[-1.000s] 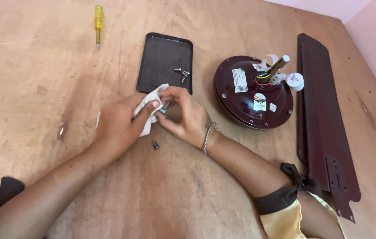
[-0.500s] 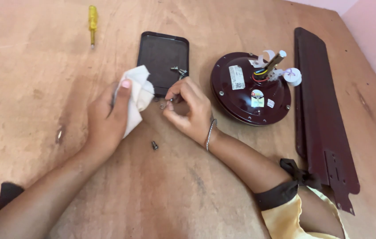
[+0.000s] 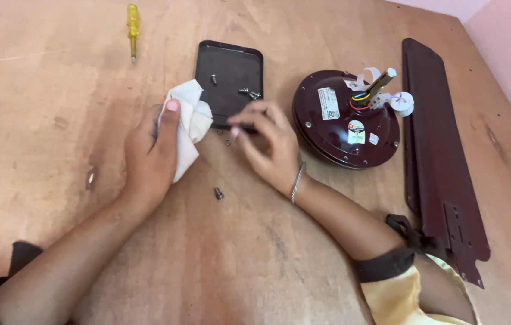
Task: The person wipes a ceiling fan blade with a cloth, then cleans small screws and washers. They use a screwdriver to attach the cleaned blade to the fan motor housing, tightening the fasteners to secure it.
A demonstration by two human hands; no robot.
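My left hand (image 3: 147, 153) rests on the wooden table and grips a crumpled white cloth (image 3: 190, 123) at the near left corner of a dark rectangular tray (image 3: 231, 63). My right hand (image 3: 267, 144) hovers at the tray's near edge, fingers spread and blurred, with nothing visible in them. Three small screws (image 3: 244, 91) lie in the tray. One loose screw (image 3: 218, 193) lies on the table between my wrists. A tiny metal ring (image 3: 227, 142) sits just below the tray's edge.
A maroon ceiling fan motor (image 3: 342, 120) with coloured wires on top stands right of the tray. A long maroon fan blade (image 3: 442, 162) lies along the right side. A yellow screwdriver (image 3: 132, 24) lies at the far left.
My hands have come apart. The left one drew the cloth to the left; the right one opened over the tray, where one more screw now lies.
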